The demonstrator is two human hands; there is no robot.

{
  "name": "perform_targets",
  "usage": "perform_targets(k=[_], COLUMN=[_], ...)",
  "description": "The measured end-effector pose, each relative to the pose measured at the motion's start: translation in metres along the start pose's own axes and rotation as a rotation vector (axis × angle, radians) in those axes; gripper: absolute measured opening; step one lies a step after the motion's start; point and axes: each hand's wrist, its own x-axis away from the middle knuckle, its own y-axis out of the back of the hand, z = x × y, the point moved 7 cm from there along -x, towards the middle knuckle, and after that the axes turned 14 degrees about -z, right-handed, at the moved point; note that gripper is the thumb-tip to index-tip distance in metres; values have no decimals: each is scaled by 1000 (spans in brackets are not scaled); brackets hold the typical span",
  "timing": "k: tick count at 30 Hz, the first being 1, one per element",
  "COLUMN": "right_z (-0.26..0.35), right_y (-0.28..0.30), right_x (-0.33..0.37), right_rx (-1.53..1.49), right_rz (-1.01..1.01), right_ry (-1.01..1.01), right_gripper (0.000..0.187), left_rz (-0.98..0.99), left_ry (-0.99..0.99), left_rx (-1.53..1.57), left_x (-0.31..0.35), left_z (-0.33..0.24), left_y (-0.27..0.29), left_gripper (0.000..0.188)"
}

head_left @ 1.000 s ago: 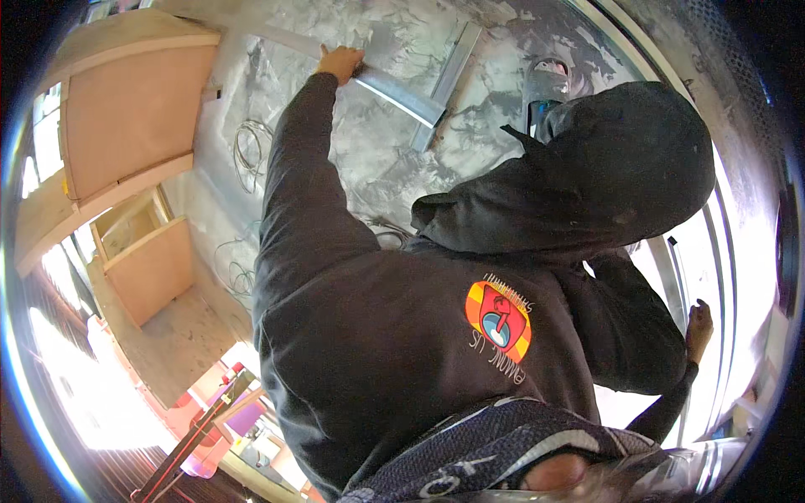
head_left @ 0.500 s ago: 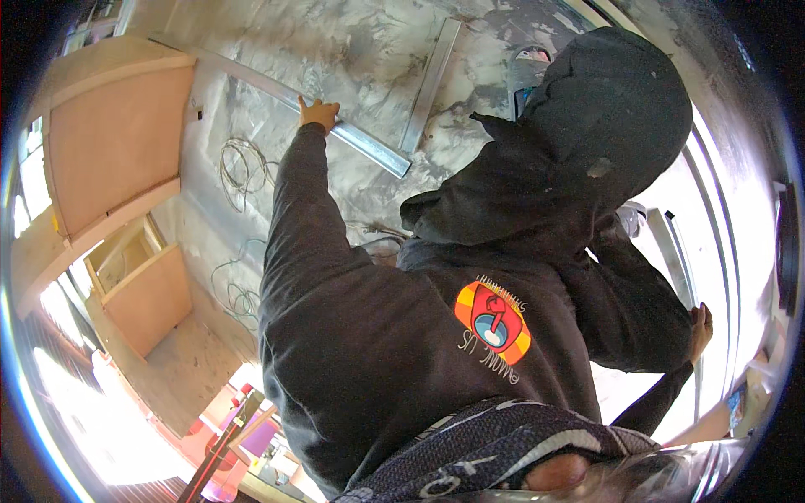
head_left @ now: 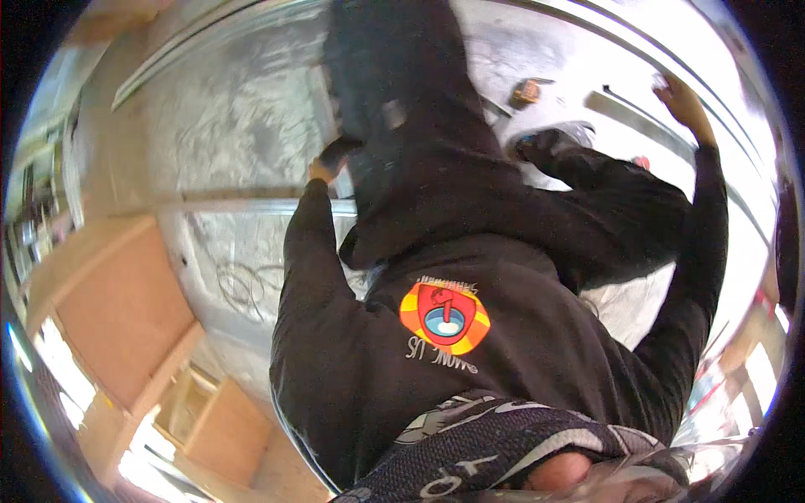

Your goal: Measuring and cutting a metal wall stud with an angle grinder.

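My left hand (head_left: 322, 170) is beside my dark-trousered leg (head_left: 402, 84), with its fingers closed around a small dark thing (head_left: 337, 152) that I cannot make out. Just below that hand, a long metal channel (head_left: 260, 204) runs leftward across the floor. My right arm reaches out to the far right. There my right hand (head_left: 686, 107) is close to the long rails (head_left: 641, 63), its fingertips drawn together at a small pale spot. What they pinch, if anything, is too small to name.
An orange and black tool (head_left: 527, 91) lies on the floor beyond my leg, with another metal channel (head_left: 629, 114) to its right. A coil of cable (head_left: 241, 289) lies at left, near a wooden cabinet (head_left: 126, 310). A second wooden box (head_left: 222, 432) stands nearer.
My left hand has left the metal channel it rested on and is now beside my leg. My right hand has moved up and away from me. My body and view have turned.
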Motion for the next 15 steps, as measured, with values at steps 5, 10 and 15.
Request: perform_targets(k=[5, 10, 15], right_z=[-98, 0, -64], right_y=[-53, -156, -205], right_x=[10, -12, 34], right_rx=[-445, -613, -125], right_rz=[-105, 201, 246], right_ry=[-302, -568, -446], right_gripper=[40, 40, 42], left_rz=[-37, -118, -188], left_ry=[-470, -566, -725], left_rx=[-5, -147, -221], left_x=[-60, -76, -119], left_z=[-242, -269, -317], left_y=[76, 125, 136], left_gripper=[70, 64, 58])
